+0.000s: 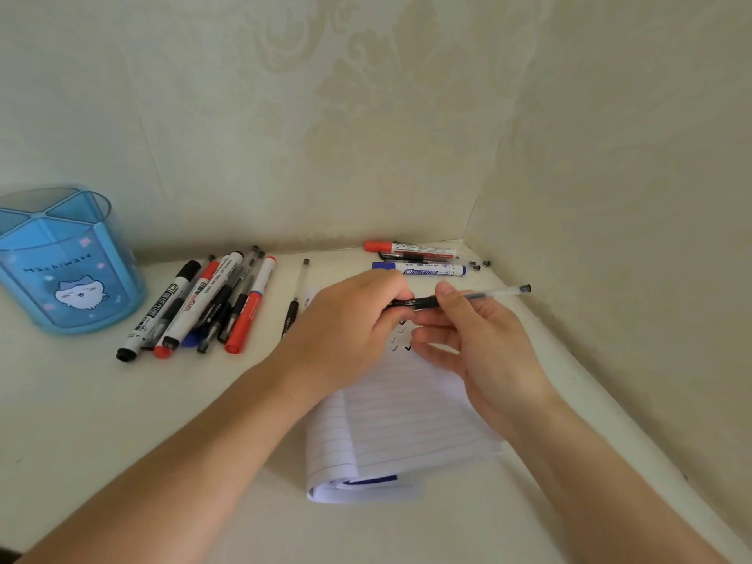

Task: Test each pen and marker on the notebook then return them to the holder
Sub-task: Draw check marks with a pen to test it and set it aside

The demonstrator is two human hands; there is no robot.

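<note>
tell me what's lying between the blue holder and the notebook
A heap of pens and markers, then one loose pen nearer the notebook, in the head view.

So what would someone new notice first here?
Mid-frame, the left hand and right hand both grip one pen above the notebook. At far left stands a blue holder, with a pile of pens and markers lying beside it.

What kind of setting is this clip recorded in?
Probably a home desk in a corner: patterned wallpaper, a blue cartoon pen holder, and loose markers beside a lined notebook on the white tabletop.
</note>
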